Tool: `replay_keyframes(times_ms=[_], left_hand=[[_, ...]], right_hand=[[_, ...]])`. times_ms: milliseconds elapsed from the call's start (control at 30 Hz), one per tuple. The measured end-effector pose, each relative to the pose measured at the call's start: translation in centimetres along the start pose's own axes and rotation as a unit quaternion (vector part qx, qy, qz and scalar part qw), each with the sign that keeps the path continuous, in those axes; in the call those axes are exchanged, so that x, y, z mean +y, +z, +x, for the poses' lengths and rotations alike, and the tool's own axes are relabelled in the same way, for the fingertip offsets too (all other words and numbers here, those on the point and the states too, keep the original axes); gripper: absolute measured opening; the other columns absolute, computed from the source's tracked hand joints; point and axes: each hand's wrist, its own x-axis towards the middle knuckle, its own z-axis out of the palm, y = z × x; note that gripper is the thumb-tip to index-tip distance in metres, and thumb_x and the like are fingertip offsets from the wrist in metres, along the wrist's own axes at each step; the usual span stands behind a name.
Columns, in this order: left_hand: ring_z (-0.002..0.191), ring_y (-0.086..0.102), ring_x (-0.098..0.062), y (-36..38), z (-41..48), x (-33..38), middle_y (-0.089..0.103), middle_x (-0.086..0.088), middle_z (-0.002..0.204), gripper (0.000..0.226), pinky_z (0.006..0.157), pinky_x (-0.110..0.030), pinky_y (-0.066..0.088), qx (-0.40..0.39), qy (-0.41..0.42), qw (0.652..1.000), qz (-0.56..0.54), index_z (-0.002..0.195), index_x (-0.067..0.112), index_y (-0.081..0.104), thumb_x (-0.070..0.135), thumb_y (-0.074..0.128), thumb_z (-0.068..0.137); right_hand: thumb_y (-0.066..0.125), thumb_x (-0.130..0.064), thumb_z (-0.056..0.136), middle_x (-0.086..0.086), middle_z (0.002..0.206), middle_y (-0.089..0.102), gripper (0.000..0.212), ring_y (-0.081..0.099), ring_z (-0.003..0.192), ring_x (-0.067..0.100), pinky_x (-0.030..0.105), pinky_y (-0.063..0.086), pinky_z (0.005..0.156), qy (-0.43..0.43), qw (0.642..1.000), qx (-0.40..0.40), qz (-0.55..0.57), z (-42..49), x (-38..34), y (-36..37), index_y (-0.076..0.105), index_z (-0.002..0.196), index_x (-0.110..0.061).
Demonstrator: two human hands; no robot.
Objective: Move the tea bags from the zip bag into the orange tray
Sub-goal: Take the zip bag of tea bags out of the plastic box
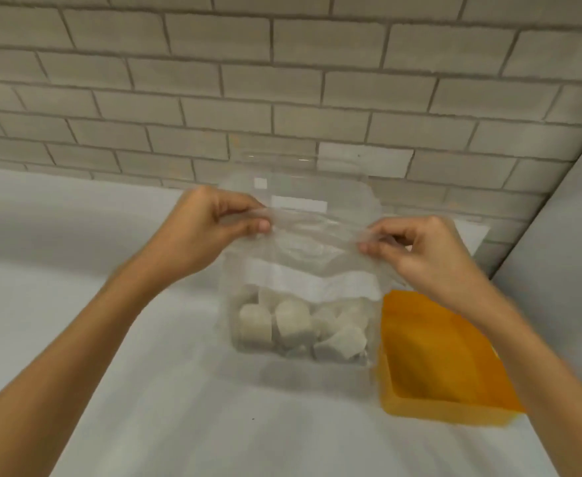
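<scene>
We've got the left hand [210, 223] and right hand [417, 249] each pinching a top corner of the zip bag [300, 270] above the worktop [110, 339]. The tea bags [300, 327] sit blurry at its bottom. The tray [437, 356] lies just right, partly hidden by our right arm.

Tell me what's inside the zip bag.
Pale tea bags piled at the bottom of the zip bag; their number is unclear, since its white label strip covers the pile's top and they overlap.
</scene>
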Motion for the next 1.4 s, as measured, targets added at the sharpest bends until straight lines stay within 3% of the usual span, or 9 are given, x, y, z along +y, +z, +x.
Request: replay_keyframes(times_ms=[167,333,433,533,667,867,1000,1233,1400], left_hand=[[0.094,0.065,0.004,3.2,-4.0,-3.7,0.072,0.023,0.09,0.01,0.093,-0.028,0.05,-0.059,-0.093,0.994,-0.01,0.091,0.031,0.076,0.026,0.07,0.085],[0.093,0.066,0.004,4.1,-5.7,-4.5,0.073,0.019,0.093,0.015,0.091,-0.026,0.051,-0.122,-0.112,0.986,-0.032,0.097,0.026,0.076,0.031,0.065,0.087],[0.103,0.061,0.007,2.7,-5.1,-4.0,0.07,0.02,0.107,0.039,0.087,-0.014,0.044,-0.219,-0.165,0.957,-0.094,0.108,0.032,0.071,0.053,0.047,0.086],[0.122,0.049,0.001,2.1,-3.6,-4.1,0.056,0.021,0.127,0.064,0.106,-0.027,0.033,-0.315,-0.245,0.917,-0.011,0.123,0.037,0.06,0.076,0.03,0.082],[0.132,0.041,-0.01,2.7,-1.9,-3.2,0.048,0.017,0.137,0.054,0.114,-0.034,0.028,-0.414,-0.273,0.866,0.056,0.132,0.033,0.054,0.064,0.045,0.088],[0.077,0.06,-0.007,2.5,-0.6,-1.3,0.066,-0.001,0.085,0.029,0.075,-0.019,0.045,-0.321,-0.183,0.929,0.002,0.096,0.013,0.069,0.04,0.067,0.086],[0.071,0.056,0.001,2.1,-0.7,-0.1,0.066,0.001,0.08,0.013,0.073,-0.018,0.042,-0.231,-0.12,0.965,-0.042,0.091,0.019,0.07,0.03,0.071,0.084],[0.076,0.066,-0.02,2.9,-1.3,-0.6,0.07,-0.001,0.078,0.011,0.085,-0.048,0.053,-0.128,-0.056,0.99,-0.022,0.083,0.025,0.068,0.016,0.075,0.081],[0.078,0.061,-0.004,3.7,-2.1,-0.5,0.069,0.008,0.082,0.014,0.08,-0.024,0.051,-0.096,-0.017,0.995,0.0,0.086,0.03,0.067,0.024,0.077,0.078]], right_hand=[[0.072,-0.014,0.082,-0.022,0.078,0.071,0.01,0.065,0.081,-0.009,0.01,0.048,0.075,0.096,0.994,-0.057,0.02,-4.0,2.8,4.4,0.078,0.084,-0.022],[0.069,-0.011,0.085,-0.014,0.094,0.072,0.014,0.061,0.092,-0.008,0.001,0.042,0.08,0.097,0.993,-0.069,0.0,-5.6,3.5,5.8,0.077,0.096,-0.015],[0.068,-0.016,0.086,-0.015,0.096,0.072,0.014,0.06,0.093,-0.01,-0.001,0.038,0.076,0.087,0.992,-0.089,-0.019,-6.0,3.2,5.2,0.076,0.098,-0.018],[0.069,-0.028,0.086,-0.019,0.094,0.072,0.014,0.061,0.091,-0.01,0.004,0.042,0.078,0.091,0.988,-0.121,-0.03,-5.8,2.3,4.3,0.075,0.098,-0.025],[0.066,-0.039,0.086,-0.02,0.094,0.072,0.016,0.062,0.092,-0.008,0.009,0.045,0.083,0.082,0.986,-0.147,-0.019,-4.7,0.3,3.2,0.074,0.098,-0.032],[0.06,-0.037,0.091,-0.012,0.101,0.069,0.022,0.061,0.097,0.001,0.017,0.046,0.086,0.071,0.988,-0.131,-0.03,-1.8,-1.2,3.6,0.068,0.111,-0.03],[0.055,-0.034,0.095,-0.013,0.104,0.066,0.027,0.061,0.097,0.006,0.02,0.044,0.084,0.077,0.987,-0.135,-0.05,-0.1,-1.6,3.5,0.066,0.117,-0.023],[0.065,-0.025,0.09,-0.006,0.079,0.074,0.015,0.064,0.074,0.008,0.013,0.05,0.073,0.107,0.964,-0.24,0.038,0.9,-3.1,2.9,0.075,0.095,-0.015],[0.069,-0.021,0.086,0.001,0.079,0.073,0.012,0.061,0.068,0.005,0.016,0.052,0.068,0.138,0.96,-0.234,0.064,0.9,-3.4,3.1,0.076,0.089,-0.012]])
